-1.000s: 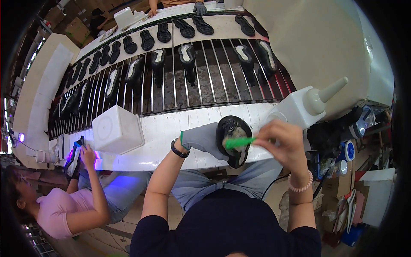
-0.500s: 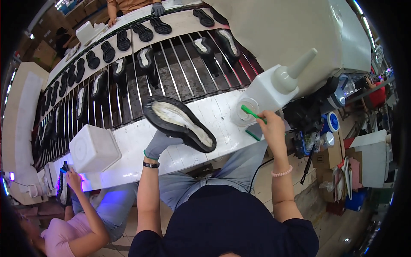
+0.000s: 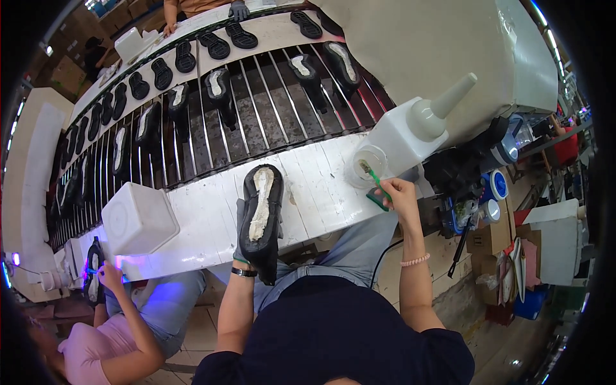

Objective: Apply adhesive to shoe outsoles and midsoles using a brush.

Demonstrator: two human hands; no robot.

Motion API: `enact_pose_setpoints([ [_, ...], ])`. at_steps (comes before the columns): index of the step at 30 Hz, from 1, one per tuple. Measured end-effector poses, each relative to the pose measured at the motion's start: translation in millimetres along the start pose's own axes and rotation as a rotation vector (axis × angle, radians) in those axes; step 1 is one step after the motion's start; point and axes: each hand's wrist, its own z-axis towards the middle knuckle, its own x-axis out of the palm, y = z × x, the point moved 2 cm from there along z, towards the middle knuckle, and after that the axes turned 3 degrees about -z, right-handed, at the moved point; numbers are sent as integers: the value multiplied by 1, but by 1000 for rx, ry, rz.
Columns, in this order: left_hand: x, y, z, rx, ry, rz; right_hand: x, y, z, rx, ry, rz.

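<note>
Left grip [image 3: 241, 234], gloved, mostly hidden, holds the black shoe [image 3: 262, 199] underside-up across the near edge of the worktop [image 3: 314, 192]; bare surface runs rightward to the clear cup [image 3: 357, 172], where the right grip [image 3: 399, 194] pinches a green brush [image 3: 374, 176].

Bench [image 3: 314, 196] lies open between shoe [image 3: 262, 215] and cup [image 3: 354, 178], bottle [image 3: 405, 136] blocking beyond.

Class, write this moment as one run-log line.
left hand: holds black shoe, underside up | right hand: grips green brush, tip at clear cup | white bottle: beside cup
</note>
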Motion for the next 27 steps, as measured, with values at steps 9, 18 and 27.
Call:
enact_pose_setpoints([
  [9,68,10,-7,-14,-51,151,20,93,-35,-252,388,479],
  [18,120,-9,-23,213,105,618,28,151,-88,-639,405,-44],
  [27,134,-9,-31,301,142,710,39,166,-63,-783,197,-93],
])
